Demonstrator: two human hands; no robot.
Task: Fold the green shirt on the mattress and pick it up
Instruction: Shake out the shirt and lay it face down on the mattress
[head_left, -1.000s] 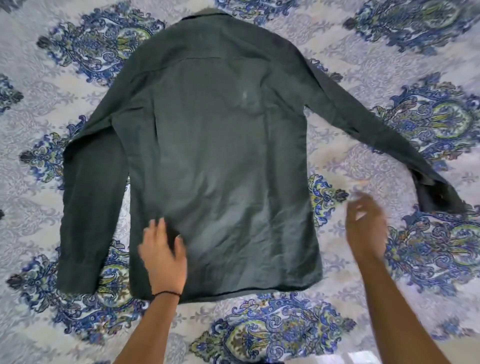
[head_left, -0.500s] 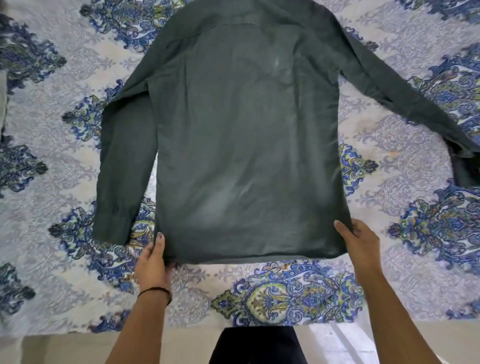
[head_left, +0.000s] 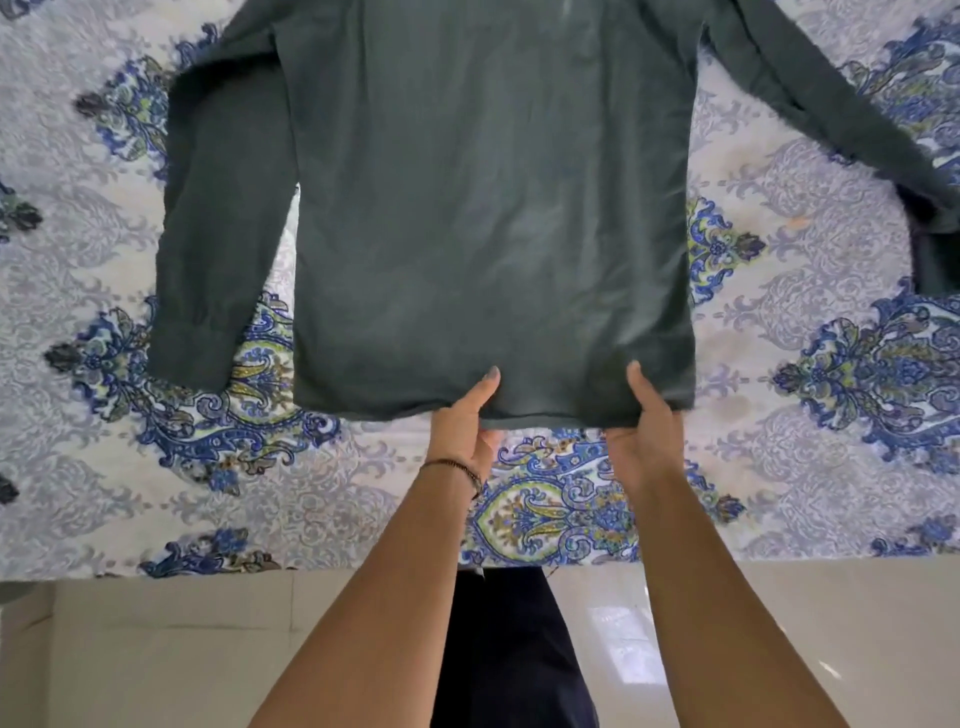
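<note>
The dark green long-sleeved shirt (head_left: 488, 208) lies flat, back up, on the mattress (head_left: 104, 493), which has a white sheet with blue paisley print. Its left sleeve hangs straight down beside the body; its right sleeve stretches out to the right edge of view. My left hand (head_left: 465, 421) pinches the bottom hem near its middle, thumb on top of the cloth. My right hand (head_left: 644, 421) grips the hem near the right corner, thumb on top, fingers under the edge. The collar is out of view at the top.
The mattress's near edge (head_left: 260, 569) runs across the lower view. Below it is pale tiled floor (head_left: 156, 649). My dark trousers (head_left: 509, 649) show between my forearms. A thin dark band sits on my left wrist.
My left hand has slid right along the hem from the left corner to the middle. My right hand has closed on the hem near the right corner. The view has dropped toward the mattress edge.
</note>
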